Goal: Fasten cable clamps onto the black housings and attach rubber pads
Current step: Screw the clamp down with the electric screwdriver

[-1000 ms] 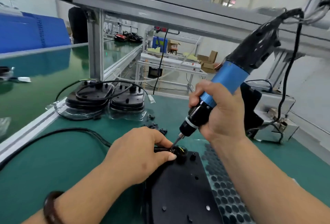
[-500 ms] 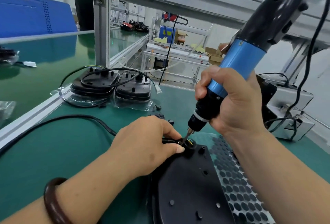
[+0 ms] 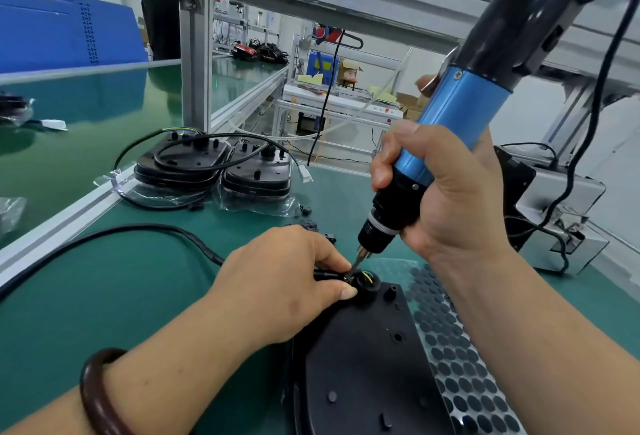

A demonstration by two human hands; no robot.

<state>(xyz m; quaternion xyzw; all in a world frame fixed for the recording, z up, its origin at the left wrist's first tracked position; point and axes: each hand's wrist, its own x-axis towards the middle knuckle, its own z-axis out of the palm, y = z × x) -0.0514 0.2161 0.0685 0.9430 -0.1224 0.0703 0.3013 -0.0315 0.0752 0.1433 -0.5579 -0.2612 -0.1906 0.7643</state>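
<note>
Cable clamp (image 3: 349, 277) at far corner of black housing (image 3: 363, 365) on desk (image 3: 104, 296), pinched by left hand (image 3: 277, 282); right hand (image 3: 446, 199) gripping screwdriver (image 3: 450, 129), bit on clamp; step judged screw-fastening, next needing steady downward drive, then rubber pads (image 3: 446, 341)

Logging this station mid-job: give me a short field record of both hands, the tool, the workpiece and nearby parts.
left hand: pinches the cable at the black housing's far end
right hand: grips the electric screwdriver, tilted
bit: tip down at the cable entry, beside the left fingertips
black housing: flat on the green mat
rubber pads: on a sheet right of the housing
other housings: two farther back, in clear wrap
loose clamps: small black pieces beyond the left hand
</note>
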